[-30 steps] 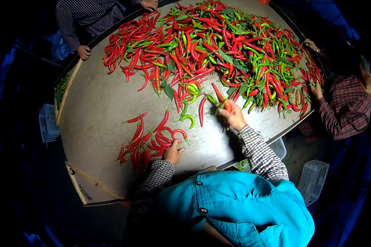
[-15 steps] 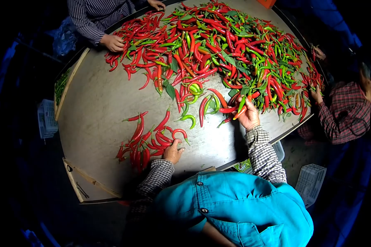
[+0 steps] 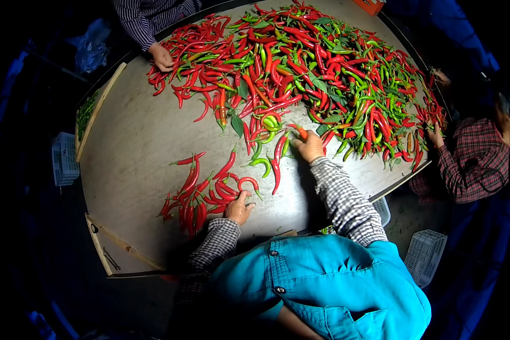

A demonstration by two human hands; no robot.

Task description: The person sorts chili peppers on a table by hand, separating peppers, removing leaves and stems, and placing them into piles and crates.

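Observation:
A large heap of red and green chili peppers (image 3: 323, 73) with leaves covers the far part of the metal table (image 3: 124, 170). My right hand (image 3: 310, 146) is at the heap's near edge, fingers closed around a red pepper (image 3: 302, 134) whose tip shows. Just left of it lie green peppers (image 3: 260, 164) and a red pepper (image 3: 276, 175). A smaller group of red peppers (image 3: 192, 195) lies at the table's near left. My left hand (image 3: 239, 208) rests at this group's right side, thumb and fingers apart, near a curved red pepper (image 3: 248, 182).
A co-worker's hand (image 3: 162, 57) touches the heap at the upper left. Another co-worker's hand (image 3: 436, 136) is at the right edge. Wooden strips (image 3: 101, 113) edge the table. White crates stand at the left (image 3: 66, 158) and lower right (image 3: 426, 255).
My right hand has moved left from the heap's front, and a red pepper now lies lower beside the green ones. My left hand has stayed still. The upper-left co-worker's hand has reached the heap.

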